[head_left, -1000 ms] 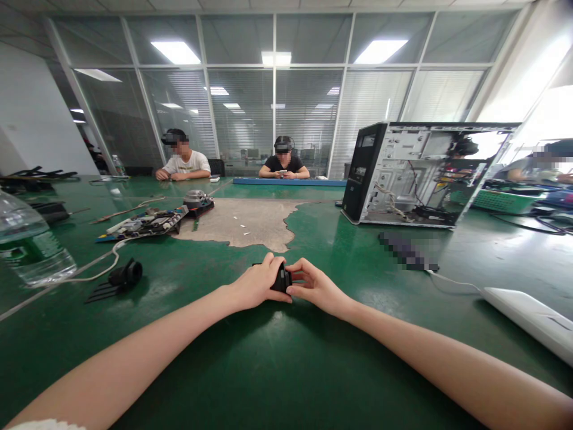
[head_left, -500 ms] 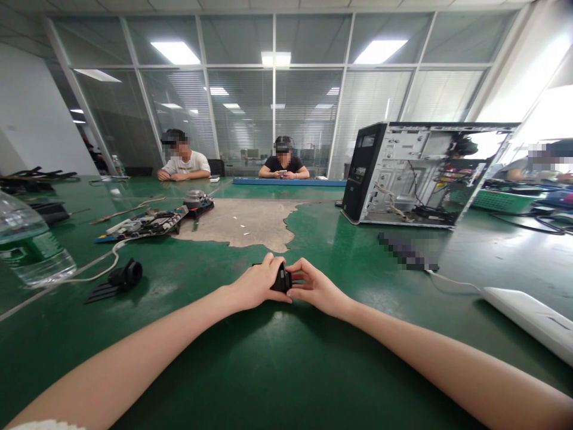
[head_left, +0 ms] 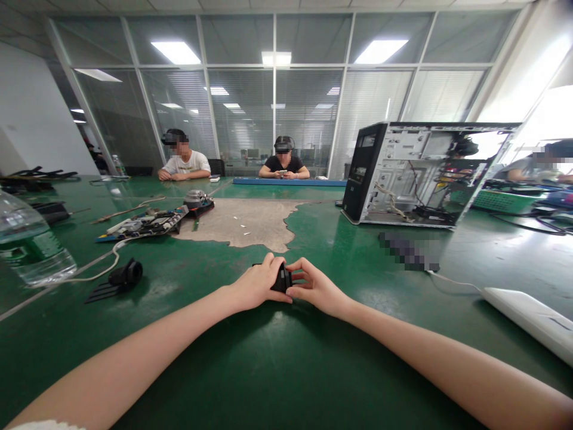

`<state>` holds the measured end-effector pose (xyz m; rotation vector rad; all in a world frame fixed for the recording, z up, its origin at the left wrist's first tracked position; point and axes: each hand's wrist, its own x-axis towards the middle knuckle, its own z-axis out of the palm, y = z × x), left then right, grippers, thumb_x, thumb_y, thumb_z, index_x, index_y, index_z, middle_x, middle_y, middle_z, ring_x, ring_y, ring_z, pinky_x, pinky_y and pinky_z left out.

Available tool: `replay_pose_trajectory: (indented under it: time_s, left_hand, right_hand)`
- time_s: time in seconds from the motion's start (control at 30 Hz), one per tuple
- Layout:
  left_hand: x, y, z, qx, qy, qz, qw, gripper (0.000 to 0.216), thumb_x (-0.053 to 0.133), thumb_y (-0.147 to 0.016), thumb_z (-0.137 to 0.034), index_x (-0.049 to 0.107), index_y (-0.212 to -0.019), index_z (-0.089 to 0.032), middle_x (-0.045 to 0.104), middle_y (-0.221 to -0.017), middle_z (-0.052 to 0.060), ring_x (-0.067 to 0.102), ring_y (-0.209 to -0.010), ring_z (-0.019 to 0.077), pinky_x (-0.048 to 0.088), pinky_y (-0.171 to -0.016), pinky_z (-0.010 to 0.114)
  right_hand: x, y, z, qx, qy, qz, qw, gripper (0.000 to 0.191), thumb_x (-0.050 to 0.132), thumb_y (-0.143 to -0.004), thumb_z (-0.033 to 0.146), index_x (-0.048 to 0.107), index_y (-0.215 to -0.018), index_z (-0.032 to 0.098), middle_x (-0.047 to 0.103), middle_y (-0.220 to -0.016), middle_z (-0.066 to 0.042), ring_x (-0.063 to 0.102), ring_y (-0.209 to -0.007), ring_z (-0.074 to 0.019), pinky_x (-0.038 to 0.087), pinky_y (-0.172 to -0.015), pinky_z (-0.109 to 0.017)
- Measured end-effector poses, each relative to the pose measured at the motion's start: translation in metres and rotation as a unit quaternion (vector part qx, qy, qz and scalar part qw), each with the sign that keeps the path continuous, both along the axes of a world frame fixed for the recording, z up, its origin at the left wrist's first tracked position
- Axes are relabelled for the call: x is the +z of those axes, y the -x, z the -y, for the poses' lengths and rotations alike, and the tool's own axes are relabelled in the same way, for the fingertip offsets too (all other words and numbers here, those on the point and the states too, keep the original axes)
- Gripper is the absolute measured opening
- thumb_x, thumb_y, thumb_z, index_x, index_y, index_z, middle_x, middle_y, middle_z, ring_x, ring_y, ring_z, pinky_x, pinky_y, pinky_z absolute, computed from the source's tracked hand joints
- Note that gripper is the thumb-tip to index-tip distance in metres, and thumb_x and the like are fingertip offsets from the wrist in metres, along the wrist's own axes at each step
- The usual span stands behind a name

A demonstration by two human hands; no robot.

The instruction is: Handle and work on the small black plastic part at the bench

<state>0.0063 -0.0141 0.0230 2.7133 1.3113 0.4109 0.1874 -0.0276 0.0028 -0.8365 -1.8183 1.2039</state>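
Both hands meet at a small black part just above the green table, in the middle of the view. My left hand wraps round it from the left, fingers over its top and thumb below. From the right, my right hand pinches the part's right end between fingertips and thumb. Much of the black part is hidden by my fingers, so its exact kind does not show. Farther left on the table lies another black piece with a round end and flat slats.
An opened computer case stands at the right rear. A white power bank with a cable lies at right. Left are a water bottle and a circuit board. Two people sit across the table; another is at far right.
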Motion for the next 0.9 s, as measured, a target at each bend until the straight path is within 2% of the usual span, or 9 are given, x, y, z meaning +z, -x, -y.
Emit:
replay_pose_trajectory:
  time_s: [0.17, 0.33, 0.57, 0.73, 0.9]
  left_hand:
    - [0.0005, 0.0002, 0.0008, 0.001, 0.008, 0.006, 1.0, 0.063, 0.062, -0.065, -0.055, 0.035, -0.11, -0.02, 0.04, -0.099, 0.005, 0.06, -0.077, 0.0255, 0.047, -0.064, 0.035]
    - [-0.002, 0.0004, -0.0009, -0.006, 0.013, 0.023, 1.0, 0.061, 0.064, -0.064, -0.051, 0.035, -0.108, -0.021, 0.04, -0.099, 0.004, 0.059, -0.077, 0.024, 0.047, -0.065, 0.034]
    - [-0.0065, -0.0002, -0.0024, -0.013, 0.007, 0.043, 0.999, 0.06, 0.064, -0.065, -0.048, 0.035, -0.109, -0.02, 0.039, -0.097, 0.004, 0.058, -0.076, 0.0229, 0.046, -0.066, 0.035]
    - [-0.0065, -0.0003, -0.0019, -0.015, 0.006, 0.049, 0.999, 0.059, 0.064, -0.065, -0.048, 0.035, -0.108, -0.021, 0.039, -0.098, 0.004, 0.057, -0.079, 0.0234, 0.047, -0.067, 0.035]
    - [-0.0066, -0.0005, -0.0016, -0.017, 0.009, 0.053, 0.998, 0.06, 0.065, -0.064, -0.047, 0.035, -0.11, -0.021, 0.039, -0.1, 0.005, 0.058, -0.081, 0.0244, 0.047, -0.069, 0.037]
  right_hand:
    - [-0.0025, 0.0003, 0.0003, 0.013, -0.006, -0.016, 1.0, 0.032, 0.066, -0.07, 0.026, 0.045, -0.094, 0.022, 0.05, -0.097, -0.002, 0.053, -0.096, -0.0178, 0.047, -0.078, -0.033]
    - [-0.003, 0.0013, 0.0005, -0.011, -0.019, -0.003, 1.0, 0.027, 0.062, -0.073, 0.027, 0.046, -0.094, 0.021, 0.051, -0.1, -0.003, 0.055, -0.094, -0.0182, 0.046, -0.08, -0.036]
    - [-0.0031, 0.0004, -0.0012, 0.016, 0.006, -0.025, 1.0, 0.037, 0.07, -0.065, 0.027, 0.045, -0.091, 0.021, 0.052, -0.096, -0.002, 0.054, -0.093, -0.0178, 0.048, -0.077, -0.034]
    - [-0.0011, 0.0008, -0.002, -0.008, -0.012, -0.022, 1.0, 0.024, 0.065, -0.071, 0.029, 0.048, -0.086, 0.02, 0.053, -0.094, -0.002, 0.055, -0.093, -0.0174, 0.045, -0.083, -0.035]
    - [0.0003, 0.0013, -0.0017, -0.007, -0.017, -0.015, 1.0, 0.031, 0.066, -0.069, 0.029, 0.048, -0.093, 0.021, 0.052, -0.1, -0.002, 0.055, -0.095, -0.0183, 0.046, -0.081, -0.036]
